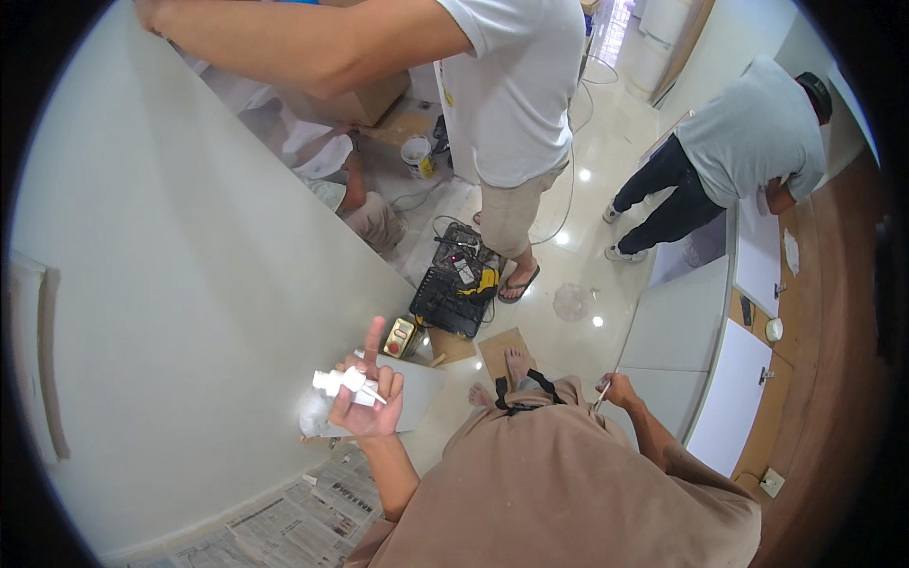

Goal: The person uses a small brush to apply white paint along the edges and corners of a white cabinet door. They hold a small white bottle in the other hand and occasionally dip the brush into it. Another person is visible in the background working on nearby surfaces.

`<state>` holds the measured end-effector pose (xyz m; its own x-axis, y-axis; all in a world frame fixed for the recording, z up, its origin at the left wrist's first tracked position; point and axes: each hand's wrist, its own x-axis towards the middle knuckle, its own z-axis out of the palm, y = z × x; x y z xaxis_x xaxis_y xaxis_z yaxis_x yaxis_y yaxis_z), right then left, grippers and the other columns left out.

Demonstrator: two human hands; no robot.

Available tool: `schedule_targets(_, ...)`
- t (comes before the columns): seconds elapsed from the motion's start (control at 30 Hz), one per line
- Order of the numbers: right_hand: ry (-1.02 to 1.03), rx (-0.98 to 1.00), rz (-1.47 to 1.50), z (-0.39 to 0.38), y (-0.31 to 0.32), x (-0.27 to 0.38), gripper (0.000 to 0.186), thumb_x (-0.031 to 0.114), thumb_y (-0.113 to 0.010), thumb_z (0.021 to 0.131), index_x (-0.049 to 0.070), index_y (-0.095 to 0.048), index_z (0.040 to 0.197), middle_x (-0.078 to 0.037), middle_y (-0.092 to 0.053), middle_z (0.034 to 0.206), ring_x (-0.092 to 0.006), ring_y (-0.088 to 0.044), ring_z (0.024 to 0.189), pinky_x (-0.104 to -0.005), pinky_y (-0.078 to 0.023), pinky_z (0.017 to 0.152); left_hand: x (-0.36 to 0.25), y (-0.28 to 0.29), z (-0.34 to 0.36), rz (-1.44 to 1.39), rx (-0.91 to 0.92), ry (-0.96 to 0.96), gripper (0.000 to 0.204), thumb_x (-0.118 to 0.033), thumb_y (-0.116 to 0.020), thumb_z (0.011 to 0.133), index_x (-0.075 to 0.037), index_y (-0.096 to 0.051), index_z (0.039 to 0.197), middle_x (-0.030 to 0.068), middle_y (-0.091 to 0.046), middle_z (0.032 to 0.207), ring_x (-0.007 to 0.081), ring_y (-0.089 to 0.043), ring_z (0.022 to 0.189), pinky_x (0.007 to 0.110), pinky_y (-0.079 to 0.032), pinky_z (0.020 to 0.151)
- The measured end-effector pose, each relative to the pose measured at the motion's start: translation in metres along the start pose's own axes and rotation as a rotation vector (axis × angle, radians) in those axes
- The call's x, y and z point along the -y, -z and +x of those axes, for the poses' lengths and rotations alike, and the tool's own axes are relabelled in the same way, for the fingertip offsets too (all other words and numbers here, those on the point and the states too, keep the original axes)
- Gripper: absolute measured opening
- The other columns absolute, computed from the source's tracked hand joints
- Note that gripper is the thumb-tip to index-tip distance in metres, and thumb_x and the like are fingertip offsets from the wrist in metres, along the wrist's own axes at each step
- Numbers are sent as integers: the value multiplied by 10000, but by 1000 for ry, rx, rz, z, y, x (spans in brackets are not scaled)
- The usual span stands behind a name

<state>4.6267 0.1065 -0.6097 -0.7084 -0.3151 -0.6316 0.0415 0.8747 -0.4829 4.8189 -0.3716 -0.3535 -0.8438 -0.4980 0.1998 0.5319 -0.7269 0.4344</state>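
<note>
Raised in front of the pale wall, my left hand (371,405) is curled round small white plastic nozzle pieces (350,381), one of them ending in a thin tapered tip. Its index finger points up. Beside that hand a white rounded bundle (313,413), hard to make out, sits against a white board (417,379). Down by my right hip, my right hand (620,389) is closed on a thin pale stick (602,396); its exact kind does not show.
An open black tool case (454,289) lies on the floor near a gold-and-red box (400,337). One person (516,104) stands ahead; another (748,133) leans over cabinets (668,317) at right. A third sits behind the wall near a bucket (417,156). Newspaper (303,511) covers the lower-left floor.
</note>
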Motion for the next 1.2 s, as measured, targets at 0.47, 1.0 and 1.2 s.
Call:
schedule_targets(0.47,49,5,72,1,1,-1,458,362,-444,998,-48,-620,896,-191,-680,743,-275,-702,625,-387,-564,625,1,-6,-6,-49,-67,-27,296,-302,-575,885,-54,-592,1045,228,-235,1558,77,-377,445,242,-286,457)
schedule_targets(1.0,-9,25,87,-17,-7,-5,523,400,-381,1012,-67,-605,940,-187,-682,791,-273,-703,659,-405,-568,688,-4,-14,-4,-56,-12,38,339,-299,-573,857,-42,-601,1077,251,-202,1562,114,-405,474,284,-320,537)
schedule_targets(1.2,0,44,17,-9,-13,-11,422,346,-455,994,-47,-609,1016,-183,-691,863,-271,-706,726,-393,-556,698,-1,-16,-2,-129,0,57,365,-300,-581,854,-30,-615,1097,243,-246,1549,103,-407,478,280,-320,533)
